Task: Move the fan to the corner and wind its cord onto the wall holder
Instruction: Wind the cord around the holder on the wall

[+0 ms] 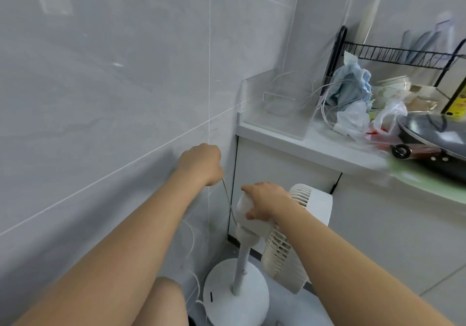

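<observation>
Head view: we see the white fan [248, 227] standing in the corner at about 6 o'clock, its round base [235, 294] on the floor below the countertop [312, 146]. Our right hand [266, 201] grasps the fan's head from above. Our left hand [201, 164], at 9 o'clock of the right, is clenched around the thin cord [229, 204] against the tiled wall [113, 86].

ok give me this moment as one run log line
left hand: grips cord by the wall | right hand: holds fan at motor housing | fan: upright in corner | wall holder: not visible
</observation>
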A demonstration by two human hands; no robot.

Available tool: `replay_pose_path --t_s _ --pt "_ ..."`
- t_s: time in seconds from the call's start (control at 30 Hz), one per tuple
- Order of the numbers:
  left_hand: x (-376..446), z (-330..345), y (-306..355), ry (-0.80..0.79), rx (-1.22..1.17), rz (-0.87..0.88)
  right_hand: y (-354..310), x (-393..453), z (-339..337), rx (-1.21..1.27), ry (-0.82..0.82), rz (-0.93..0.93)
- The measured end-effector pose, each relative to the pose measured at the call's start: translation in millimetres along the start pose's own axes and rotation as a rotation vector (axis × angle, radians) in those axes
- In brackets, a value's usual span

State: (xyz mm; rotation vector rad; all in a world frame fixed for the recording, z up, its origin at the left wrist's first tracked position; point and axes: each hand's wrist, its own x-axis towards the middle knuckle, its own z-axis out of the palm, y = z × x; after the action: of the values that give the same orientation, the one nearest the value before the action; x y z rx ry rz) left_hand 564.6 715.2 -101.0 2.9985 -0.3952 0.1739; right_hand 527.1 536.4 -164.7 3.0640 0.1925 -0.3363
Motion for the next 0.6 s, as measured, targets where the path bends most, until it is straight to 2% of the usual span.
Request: replay_pose_path --t_s 0.17,0.33,0.43,0.6 --pt "7.9 26.5 19.9 0.18 -0.109 0.026 -5.7 27.1 -7.1 -0.102 -0.154 -0.067" --pt "47.7 37.1 18.8 0.264 0.058 -0.031 -13.6 87.1 -24.2 -0.189 -0.368 -0.21" --pt "70.0 35.9 25.2 0.249 0.108 -0.059 -4.7 113.7 -28.8 -0.178 -0.345 -0.25" --pt "85.1 33.8 32.6 0.216 0.069 -0.07 16.6 116.4 -46.7 -0.031 -0.359 -0.201"
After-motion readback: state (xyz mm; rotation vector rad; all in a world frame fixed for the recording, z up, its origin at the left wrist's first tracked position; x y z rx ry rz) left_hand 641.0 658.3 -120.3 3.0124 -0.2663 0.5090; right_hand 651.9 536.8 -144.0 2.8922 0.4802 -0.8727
